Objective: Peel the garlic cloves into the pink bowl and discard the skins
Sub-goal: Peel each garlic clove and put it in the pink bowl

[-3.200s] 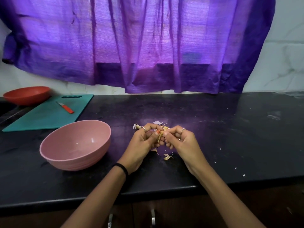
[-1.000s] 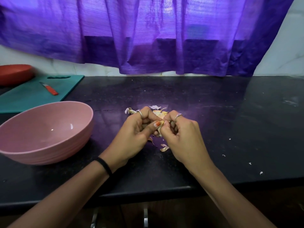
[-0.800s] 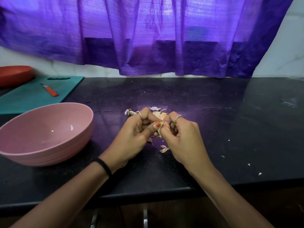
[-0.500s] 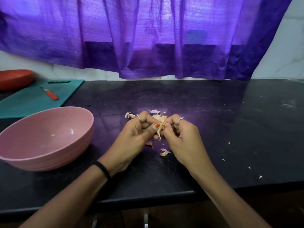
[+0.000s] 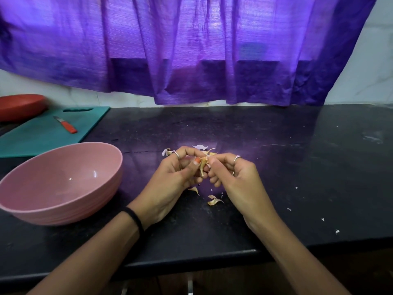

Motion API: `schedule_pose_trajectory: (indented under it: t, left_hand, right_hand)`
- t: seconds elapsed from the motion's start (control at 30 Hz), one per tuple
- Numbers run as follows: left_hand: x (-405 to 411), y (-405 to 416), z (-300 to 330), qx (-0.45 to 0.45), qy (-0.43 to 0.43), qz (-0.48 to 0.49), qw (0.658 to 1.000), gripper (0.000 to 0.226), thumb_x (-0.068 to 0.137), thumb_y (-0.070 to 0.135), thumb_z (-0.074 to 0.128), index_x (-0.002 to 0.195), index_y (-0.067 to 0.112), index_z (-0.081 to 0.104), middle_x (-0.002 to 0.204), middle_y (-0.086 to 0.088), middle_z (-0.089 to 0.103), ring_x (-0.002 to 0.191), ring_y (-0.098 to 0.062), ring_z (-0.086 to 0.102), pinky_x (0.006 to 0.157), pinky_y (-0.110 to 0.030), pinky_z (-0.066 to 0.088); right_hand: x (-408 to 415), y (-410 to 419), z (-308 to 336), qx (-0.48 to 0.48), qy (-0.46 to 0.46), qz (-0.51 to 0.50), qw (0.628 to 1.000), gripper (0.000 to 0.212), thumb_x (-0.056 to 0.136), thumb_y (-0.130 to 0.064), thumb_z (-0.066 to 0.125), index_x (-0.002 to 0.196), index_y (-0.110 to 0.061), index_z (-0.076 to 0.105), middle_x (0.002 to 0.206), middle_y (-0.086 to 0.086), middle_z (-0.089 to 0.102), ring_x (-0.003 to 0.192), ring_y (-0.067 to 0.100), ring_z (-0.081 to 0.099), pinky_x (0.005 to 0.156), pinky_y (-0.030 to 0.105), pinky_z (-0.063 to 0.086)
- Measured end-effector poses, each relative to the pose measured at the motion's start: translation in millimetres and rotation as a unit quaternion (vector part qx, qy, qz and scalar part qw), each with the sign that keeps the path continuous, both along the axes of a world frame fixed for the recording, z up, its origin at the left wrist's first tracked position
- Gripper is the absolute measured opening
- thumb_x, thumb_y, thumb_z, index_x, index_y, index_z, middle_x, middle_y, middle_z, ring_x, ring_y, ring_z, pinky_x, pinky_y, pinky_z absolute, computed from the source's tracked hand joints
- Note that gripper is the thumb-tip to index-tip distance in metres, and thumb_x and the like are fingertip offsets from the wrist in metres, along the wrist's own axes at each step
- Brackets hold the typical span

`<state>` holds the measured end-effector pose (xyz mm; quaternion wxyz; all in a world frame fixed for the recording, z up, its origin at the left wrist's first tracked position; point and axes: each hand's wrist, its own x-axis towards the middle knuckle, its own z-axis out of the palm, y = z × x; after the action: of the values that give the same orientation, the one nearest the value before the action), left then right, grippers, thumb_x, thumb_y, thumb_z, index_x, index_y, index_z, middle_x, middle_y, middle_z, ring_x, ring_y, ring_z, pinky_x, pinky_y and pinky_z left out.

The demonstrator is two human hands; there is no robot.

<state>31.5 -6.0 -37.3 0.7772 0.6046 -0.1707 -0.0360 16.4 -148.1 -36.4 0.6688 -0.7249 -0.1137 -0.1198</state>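
Nearby, pink bowl (image 5: 61, 184) holds nothing; both hands pinch garlic clove (image 5: 203, 165).

A single head-worn camera looks forward and down from close above the near edge of a black counter (image 5: 297, 167), facing a purple curtain (image 5: 191, 50) across the top of the frame. Both forearms enter from the bottom, and the hands meet near the centre.

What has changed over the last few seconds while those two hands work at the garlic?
Very little. The left hand and right hand still pinch the papery garlic clove above the black countertop; the hands have drawn slightly apart. The pink bowl still holds no cloves, and the skin scraps lie unmoved.
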Motion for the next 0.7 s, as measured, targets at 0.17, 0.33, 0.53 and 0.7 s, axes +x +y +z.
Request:
schedule_pose_trajectory:
  t: [0.17,0.33,0.53,0.7]
  left_hand:
    - [-1.0,-0.6,1.0,0.011,-0.005,-0.009,1.0,0.011,0.088,0.012,0.053,0.096,0.011,0.061,0.076,-0.003,0.064,0.069,-0.009,0.06,0.065,-0.017,0.051]
    - [-0.8,-1.8,1.0,0.011,0.001,-0.006,1.0,0.012,0.092,0.007,0.05,0.094,0.011,0.061,0.075,-0.003,0.065,0.067,-0.008,0.062,0.064,-0.016,0.051]
    - [-1.2,-2.9,0.3,0.029,-0.004,0.003,1.0,0.013,0.094,0.006,0.049,0.095,0.009,0.062,0.078,-0.005,0.066,0.068,-0.009,0.063,0.063,-0.016,0.051]
    - [-2.9,-2.9,0.2,0.049,-0.016,0.006,0.999,0.011,0.09,0.005,0.056,0.098,0.008,0.063,0.085,-0.002,0.069,0.074,-0.006,0.064,0.067,-0.016,0.052]
  right_hand:
    - [0.2,-2.3,0.0,0.009,-0.006,0.009,1.0,0.009,0.089,-0.003,0.065,0.086,-0.011,0.068,0.065,-0.003,0.069,0.06,0.003,0.062,0.062,0.018,0.051]
    - [1.2,-3.2,-0.4,-0.003,-0.005,0.003,1.0,0.011,0.089,0.001,0.063,0.084,-0.009,0.067,0.069,0.001,0.07,0.064,0.011,0.063,0.063,0.02,0.053]
    - [2.1,-2.6,-1.7,-0.034,-0.008,-0.017,0.999,0.014,0.088,0.001,0.063,0.082,-0.011,0.066,0.068,0.001,0.07,0.062,0.006,0.064,0.064,0.019,0.051]
    - [3.9,-2.8,-2.2,-0.046,-0.018,-0.052,0.997,0.012,0.086,0.0,0.062,0.078,-0.009,0.064,0.067,0.004,0.069,0.064,0.014,0.065,0.069,0.031,0.056]
